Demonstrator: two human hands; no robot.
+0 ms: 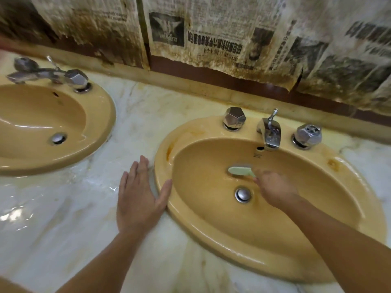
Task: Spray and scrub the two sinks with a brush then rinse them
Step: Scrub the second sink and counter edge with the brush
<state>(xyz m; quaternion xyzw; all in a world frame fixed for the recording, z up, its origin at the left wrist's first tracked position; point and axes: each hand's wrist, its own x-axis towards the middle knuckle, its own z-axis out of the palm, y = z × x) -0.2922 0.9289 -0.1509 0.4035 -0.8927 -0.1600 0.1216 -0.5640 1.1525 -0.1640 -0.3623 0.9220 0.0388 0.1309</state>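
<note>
Head view, only one given. Right sink (357, 170) at centre-right of frame, mustard-yellow, set in a marble table (63, 208). The right hand (275, 192) is seen down inside the bowl, closed around the handle of a pale green scrub brush (241, 171); the brush head is pressed on the back slope of the bowl, between the overflow hole and the drain plug (243, 194). Hand is slightly blurred. The left hand (139, 197) is laid flat and fully open on the table, empty, thumb touching the sink rim. Chrome faucet (269, 132) at upper centre-right, no water seen running. Left sink (101, 115) at upper left of frame, looks wet and glossy. Stained newspaper (211, 34) is pasted along the wall at top.

Step judged: scrubbing of the right sink, mid-way. Brown stains are visible on the rim at left and right, so the next move probably calls for the brush to be worked up onto those, then a knob turned for rinsing. Spray bottle not in view.
</note>
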